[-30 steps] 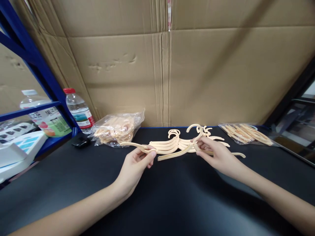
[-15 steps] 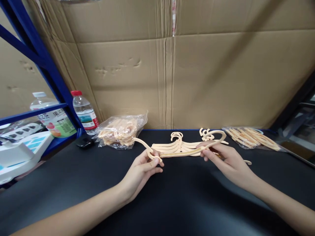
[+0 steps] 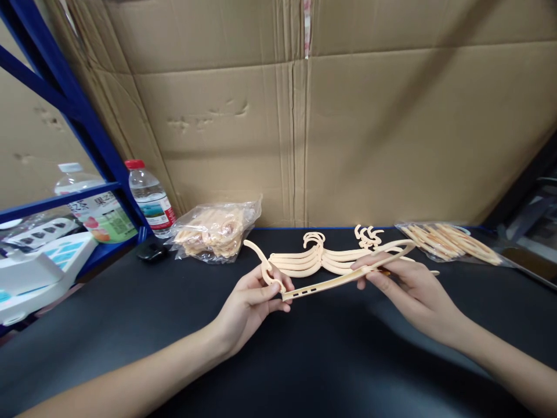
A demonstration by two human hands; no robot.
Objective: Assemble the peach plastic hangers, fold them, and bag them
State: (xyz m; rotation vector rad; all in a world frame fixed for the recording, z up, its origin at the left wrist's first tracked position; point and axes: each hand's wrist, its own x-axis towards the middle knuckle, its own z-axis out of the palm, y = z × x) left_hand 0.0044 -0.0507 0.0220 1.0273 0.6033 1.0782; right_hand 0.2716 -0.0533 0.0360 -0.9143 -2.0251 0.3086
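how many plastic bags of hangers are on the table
2. The left bag lies at the back of the table, beside the water bottle; the right bag lies at the back, past the right hand. More could be out of view.

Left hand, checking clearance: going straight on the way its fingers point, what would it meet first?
Probably the pile of cream plastic hangers on the black tabletop, beyond the left hand and the cream hanger it grips; depth unclear.

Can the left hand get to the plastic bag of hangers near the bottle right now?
Probably yes: only bare black table lies between the left hand and the bag, though its fingers grip a hanger.
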